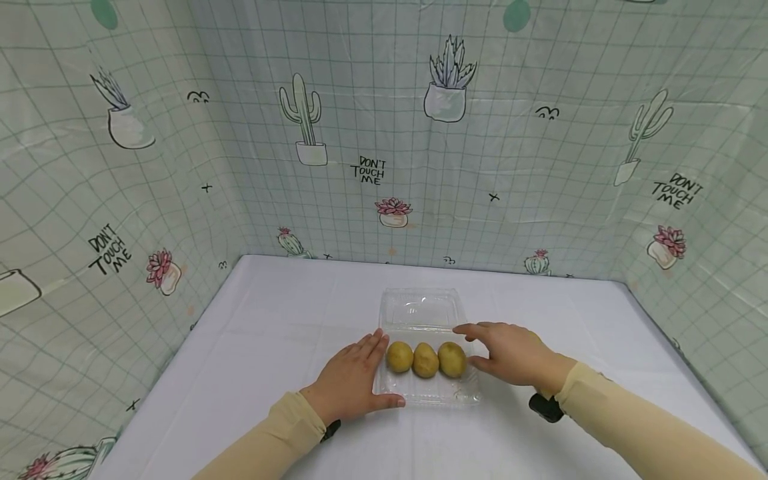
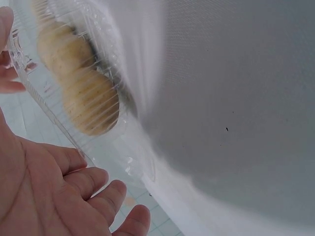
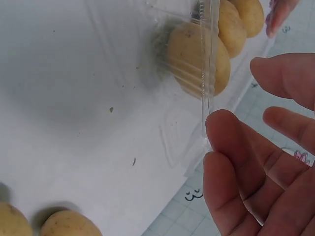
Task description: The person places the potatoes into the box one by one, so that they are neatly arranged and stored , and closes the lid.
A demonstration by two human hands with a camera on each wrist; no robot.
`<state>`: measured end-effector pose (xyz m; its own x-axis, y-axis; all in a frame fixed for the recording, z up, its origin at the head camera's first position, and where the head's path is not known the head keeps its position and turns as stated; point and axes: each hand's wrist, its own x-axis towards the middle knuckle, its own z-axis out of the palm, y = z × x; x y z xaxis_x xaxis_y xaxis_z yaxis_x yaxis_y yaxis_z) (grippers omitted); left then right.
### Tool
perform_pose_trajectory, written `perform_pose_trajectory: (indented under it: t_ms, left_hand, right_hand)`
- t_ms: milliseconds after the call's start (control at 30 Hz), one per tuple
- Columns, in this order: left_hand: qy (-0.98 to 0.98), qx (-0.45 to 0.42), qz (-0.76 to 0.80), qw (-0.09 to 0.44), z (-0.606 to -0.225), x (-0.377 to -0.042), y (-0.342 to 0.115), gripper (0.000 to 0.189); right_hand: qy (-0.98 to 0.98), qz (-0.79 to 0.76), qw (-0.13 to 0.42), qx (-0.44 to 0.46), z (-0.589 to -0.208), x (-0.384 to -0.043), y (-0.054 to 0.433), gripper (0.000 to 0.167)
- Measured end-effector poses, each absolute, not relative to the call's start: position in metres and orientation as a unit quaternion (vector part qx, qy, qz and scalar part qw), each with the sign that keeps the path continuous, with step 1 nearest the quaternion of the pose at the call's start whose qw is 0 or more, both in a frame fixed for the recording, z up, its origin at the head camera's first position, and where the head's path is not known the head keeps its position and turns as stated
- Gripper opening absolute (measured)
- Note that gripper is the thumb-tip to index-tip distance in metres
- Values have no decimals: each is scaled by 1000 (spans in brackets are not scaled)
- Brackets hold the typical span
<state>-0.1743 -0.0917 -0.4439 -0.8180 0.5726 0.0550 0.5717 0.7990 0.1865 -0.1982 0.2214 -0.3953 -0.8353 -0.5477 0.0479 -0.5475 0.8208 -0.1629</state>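
A clear plastic clamshell box (image 1: 429, 393) lies on the white tabletop with its lid (image 1: 420, 310) folded back, away from me. Three potatoes sit in a row in its base: a left one (image 1: 399, 357), a middle one (image 1: 425, 361) and a right one (image 1: 453, 359). My left hand (image 1: 354, 380) rests along the box's left side, fingers extended, thumb at the near left corner. At the right side, my right hand (image 1: 510, 350) has its fingers and thumb spread apart near the rim (image 3: 209, 73), gripping nothing. Whether its fingertips touch the plastic I cannot tell.
Two more potatoes, one at the corner (image 3: 12, 221) and one beside it (image 3: 71, 226), lie on the white cloth in the right wrist view. A grid-patterned curtain (image 1: 348, 220) with printed cacti surrounds the table's back and sides. Small dark specks dot the cloth.
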Motion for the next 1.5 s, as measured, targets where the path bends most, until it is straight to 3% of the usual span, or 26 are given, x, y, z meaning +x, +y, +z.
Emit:
perform_pose_trajectory:
  t_ms: [400,867,1500]
  left_hand:
    - [949,301,96,2,-445,-173,-91,105]
    - [948,303,94,-1,-443,-173,-91,105]
    - [949,298,99,12,-441,-173,-90,104]
  right_hand:
    - [955,-106,-7,-278,-383,-194,246,58]
    - [970,-88,-6,-225,-389,-200,297,52]
    - [972,-69,-32,-221,-402,-204,317,52]
